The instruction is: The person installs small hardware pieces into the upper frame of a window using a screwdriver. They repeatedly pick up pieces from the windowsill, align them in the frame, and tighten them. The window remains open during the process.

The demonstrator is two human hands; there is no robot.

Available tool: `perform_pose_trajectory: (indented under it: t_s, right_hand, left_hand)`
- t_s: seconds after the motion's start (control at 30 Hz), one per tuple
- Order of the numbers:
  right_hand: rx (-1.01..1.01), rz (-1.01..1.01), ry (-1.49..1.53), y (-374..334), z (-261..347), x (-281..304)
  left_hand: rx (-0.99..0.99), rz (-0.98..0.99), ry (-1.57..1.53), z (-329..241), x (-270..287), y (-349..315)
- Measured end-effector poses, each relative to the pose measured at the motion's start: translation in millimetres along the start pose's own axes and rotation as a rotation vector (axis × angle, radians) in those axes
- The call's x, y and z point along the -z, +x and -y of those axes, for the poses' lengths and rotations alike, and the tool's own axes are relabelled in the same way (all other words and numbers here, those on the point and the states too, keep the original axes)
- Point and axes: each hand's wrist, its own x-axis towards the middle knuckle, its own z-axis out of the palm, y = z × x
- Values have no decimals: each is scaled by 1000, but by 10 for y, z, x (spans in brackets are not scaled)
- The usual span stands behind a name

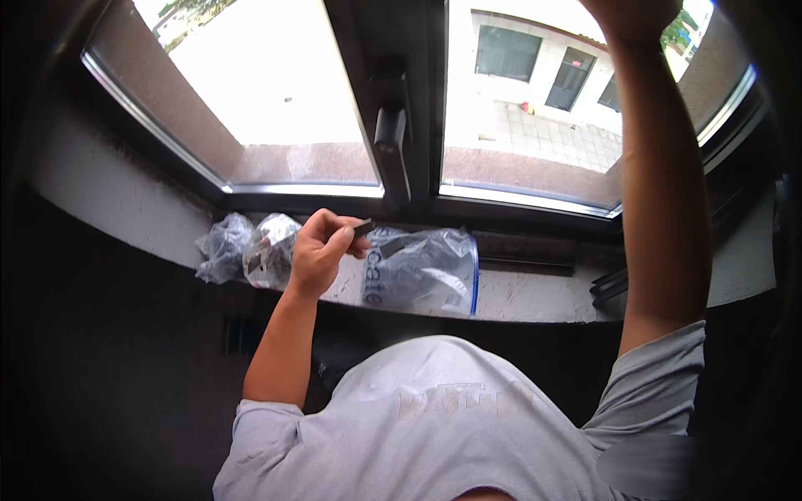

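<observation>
Beneath two window panes [267, 83], a sill [535, 302] bears two crumpled bags [224, 250] left of the left hand [319, 255], one blue-edged bag [426, 275] right. That hand pinches one small dark piece [365, 226]; the right hand [637, 15], cut off above, shows no readable grip.

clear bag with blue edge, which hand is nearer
Left. The left hand is by the left end of the clear bag; the right hand is up at the picture's top edge.
</observation>
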Motion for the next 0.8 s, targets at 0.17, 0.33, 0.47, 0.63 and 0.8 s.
perform_pose_trajectory:
  t_s: [0.17,0.33,0.47,0.63,0.8]
  right_hand:
    - [207,-119,-22,31,-100,-63]
    - [158,-78,-29,26,-134,-122]
    - [122,-58,29,15,-60,-182]
    - [52,35,-5,17,-107,3]
    - [54,26,15,39,-33,-50]
  left_hand:
    - [-26,132,-365,-493,-237,32]
    - [-119,317,-174,-1049,-461,132]
    - [-711,375,437,-1537,-730,347]
    - [-1305,66,901,-2231,-1432,735]
    - [-1747,-45,1033,-2624,-1830,1272]
